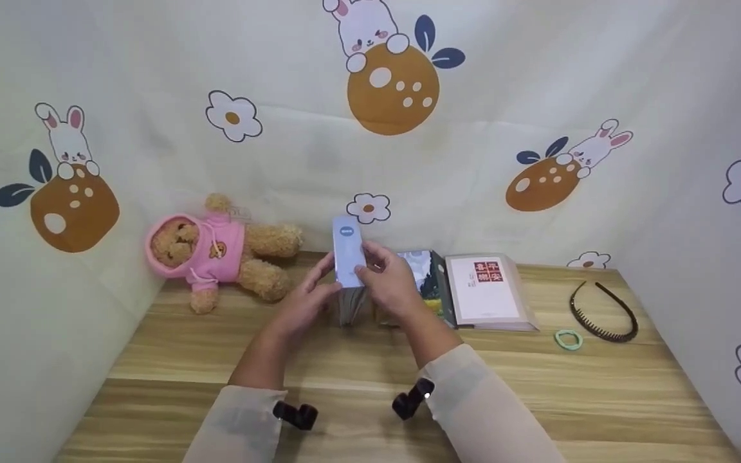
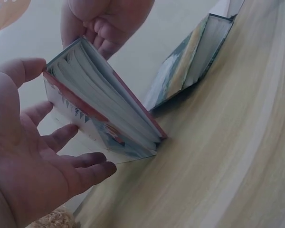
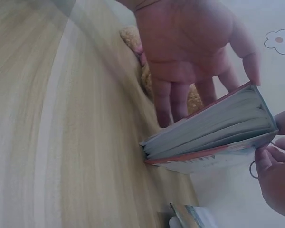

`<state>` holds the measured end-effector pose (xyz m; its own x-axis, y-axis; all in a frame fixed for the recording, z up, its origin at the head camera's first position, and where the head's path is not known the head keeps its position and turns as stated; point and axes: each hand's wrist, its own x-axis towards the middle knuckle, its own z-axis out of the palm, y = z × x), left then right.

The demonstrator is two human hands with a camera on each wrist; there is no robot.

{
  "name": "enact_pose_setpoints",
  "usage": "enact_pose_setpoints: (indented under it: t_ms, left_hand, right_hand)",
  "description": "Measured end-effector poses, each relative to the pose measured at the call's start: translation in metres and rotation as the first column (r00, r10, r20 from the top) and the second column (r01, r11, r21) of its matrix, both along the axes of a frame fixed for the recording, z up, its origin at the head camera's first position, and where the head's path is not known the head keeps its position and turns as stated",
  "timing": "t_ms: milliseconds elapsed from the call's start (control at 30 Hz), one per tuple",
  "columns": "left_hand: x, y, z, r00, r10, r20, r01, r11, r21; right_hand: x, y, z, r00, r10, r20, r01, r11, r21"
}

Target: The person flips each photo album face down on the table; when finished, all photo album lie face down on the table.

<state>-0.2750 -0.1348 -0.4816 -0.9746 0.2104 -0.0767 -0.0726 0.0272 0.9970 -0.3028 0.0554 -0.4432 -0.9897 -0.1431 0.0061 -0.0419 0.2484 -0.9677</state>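
Observation:
A thick photo album (image 1: pixel 347 254) with a light blue spine stands upright, its leaves slightly fanned. In the left wrist view the album's cover (image 2: pixel 85 111) is pale with a red edge, and its lower end is right at the tabletop. My left hand (image 1: pixel 300 305) lies along one side, fingers fairly straight against the cover and thumb at a top corner. On the other side, my right hand (image 1: pixel 391 283) grips the album's spine end between thumb and curled fingers. In the right wrist view my right hand (image 3: pixel 278 173) pinches the corner, while my left palm (image 3: pixel 185 52) faces the cover.
Right of my hands stands an album with a landscape cover (image 1: pixel 431 286), beside a white album (image 1: pixel 489 296) with red characters. Farther right are a black toothed headband (image 1: pixel 602 325) and a mint hair tie (image 1: pixel 568 339). A teddy bear in a pink hoodie (image 1: pixel 221 247) lies left, against the printed cloth.

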Motion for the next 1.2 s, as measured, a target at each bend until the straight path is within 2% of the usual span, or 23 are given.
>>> enact_pose_setpoints:
  t_ms: [200,467,567,700,800,867,1033,1133,1200]
  left_hand:
    - [0.001,-0.002,-0.005,0.998,0.003,-0.058,-0.011,0.988,-0.151]
    - [0.000,-0.002,-0.006,0.993,0.033,-0.112,-0.069,0.940,-0.335]
    - [0.001,-0.003,-0.005,0.991,0.028,-0.132,-0.081,0.905,-0.418]
    - [0.001,-0.004,-0.006,0.988,0.008,-0.151,-0.090,0.837,-0.539]
    - [0.000,-0.005,-0.007,0.986,-0.014,-0.163,-0.087,0.798,-0.596]
    - [0.000,-0.005,-0.007,0.987,-0.025,-0.158,-0.079,0.782,-0.619]
    - [0.001,-0.007,-0.010,0.988,-0.045,-0.148,-0.063,0.758,-0.649]
    - [0.001,-0.006,-0.013,0.985,-0.058,-0.162,-0.069,0.731,-0.679]
    - [0.001,-0.004,-0.013,0.984,-0.067,-0.168,-0.072,0.705,-0.706]
  right_hand:
    - [0.000,0.004,0.000,1.000,-0.012,-0.007,0.012,1.000,0.014]
    - [0.000,0.006,-0.011,0.998,-0.058,0.025,0.057,0.998,0.025]
    - [0.000,0.006,-0.015,0.997,-0.058,0.055,0.055,0.997,0.044]
    - [0.000,0.005,-0.021,0.994,-0.036,0.107,0.027,0.996,0.084]
    - [0.000,0.006,-0.026,0.991,-0.015,0.130,0.004,0.996,0.085]
    - [0.000,0.006,-0.029,0.991,-0.002,0.132,-0.009,0.996,0.085]
    - [0.002,0.005,-0.034,0.986,0.029,0.165,-0.046,0.994,0.099]
    - [0.002,0.004,-0.038,0.985,0.046,0.164,-0.066,0.991,0.116]
    - [0.001,0.005,-0.040,0.986,0.052,0.156,-0.072,0.989,0.126]
